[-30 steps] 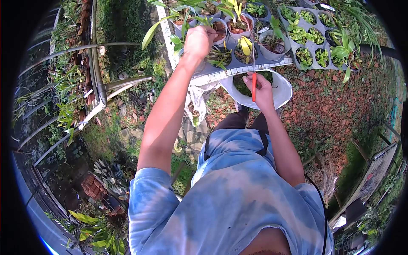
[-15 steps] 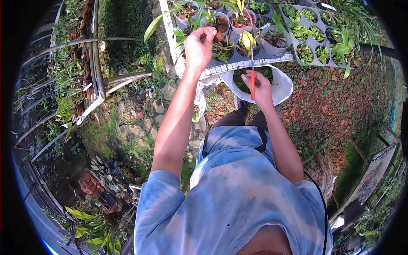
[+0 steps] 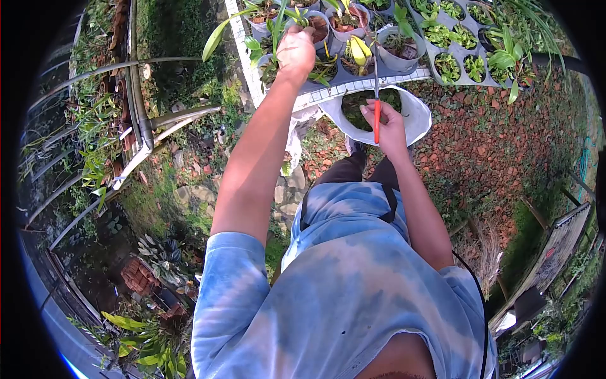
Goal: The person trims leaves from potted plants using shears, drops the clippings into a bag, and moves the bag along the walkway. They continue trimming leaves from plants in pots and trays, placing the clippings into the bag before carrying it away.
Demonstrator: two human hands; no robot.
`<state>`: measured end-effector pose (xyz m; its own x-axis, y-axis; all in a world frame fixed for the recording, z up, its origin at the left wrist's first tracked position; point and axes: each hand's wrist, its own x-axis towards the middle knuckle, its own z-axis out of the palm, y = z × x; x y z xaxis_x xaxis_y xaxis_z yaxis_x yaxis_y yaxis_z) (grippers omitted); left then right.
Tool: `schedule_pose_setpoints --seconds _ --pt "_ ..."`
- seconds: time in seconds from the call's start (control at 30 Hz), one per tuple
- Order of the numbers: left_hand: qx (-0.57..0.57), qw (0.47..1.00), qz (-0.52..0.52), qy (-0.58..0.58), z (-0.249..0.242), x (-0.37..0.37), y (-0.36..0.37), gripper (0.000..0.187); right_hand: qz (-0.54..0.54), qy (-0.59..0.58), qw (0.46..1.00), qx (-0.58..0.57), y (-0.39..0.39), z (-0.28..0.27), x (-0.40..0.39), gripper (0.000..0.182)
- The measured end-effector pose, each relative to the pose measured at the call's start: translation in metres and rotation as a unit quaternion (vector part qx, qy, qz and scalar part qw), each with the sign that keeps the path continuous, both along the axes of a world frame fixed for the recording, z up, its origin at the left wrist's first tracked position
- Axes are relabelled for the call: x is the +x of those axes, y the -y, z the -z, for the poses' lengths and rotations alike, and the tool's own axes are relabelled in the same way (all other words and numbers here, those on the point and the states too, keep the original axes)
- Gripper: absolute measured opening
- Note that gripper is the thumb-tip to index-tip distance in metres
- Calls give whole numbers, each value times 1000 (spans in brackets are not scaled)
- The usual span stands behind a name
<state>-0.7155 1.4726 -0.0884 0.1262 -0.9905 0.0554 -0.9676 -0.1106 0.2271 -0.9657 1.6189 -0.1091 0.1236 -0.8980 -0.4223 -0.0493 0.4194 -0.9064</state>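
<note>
My left hand reaches over the potted plants, its fingers closed at a plastic pot of brown chunky material. What the fingertips grip is partly hidden by leaves and the hand itself. In my right hand is a pair of red-handled scissors, seen edge-on with the long metal blade pointing away toward the pots. Just ahead of the blade side is a plant with yellow leaves in a grey tray cell. Beneath my right hand stands a white bucket with green leaves inside.
A white-tiled table edge borders the pots. Further right is a grey cell tray with small green plants. Red brick chips cover the ground, and pipes run along the left.
My left hand has moved away from me, farther into the pots, and turned its back up. My right hand keeps its hold on the scissors. The whole view has shifted slightly.
</note>
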Motion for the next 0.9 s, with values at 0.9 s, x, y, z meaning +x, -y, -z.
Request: schedule_pose_setpoints --seconds 0.9 --pt "-2 997 74 -30 22 15 -18 31 -19 28 999 31 0 13 7 19"
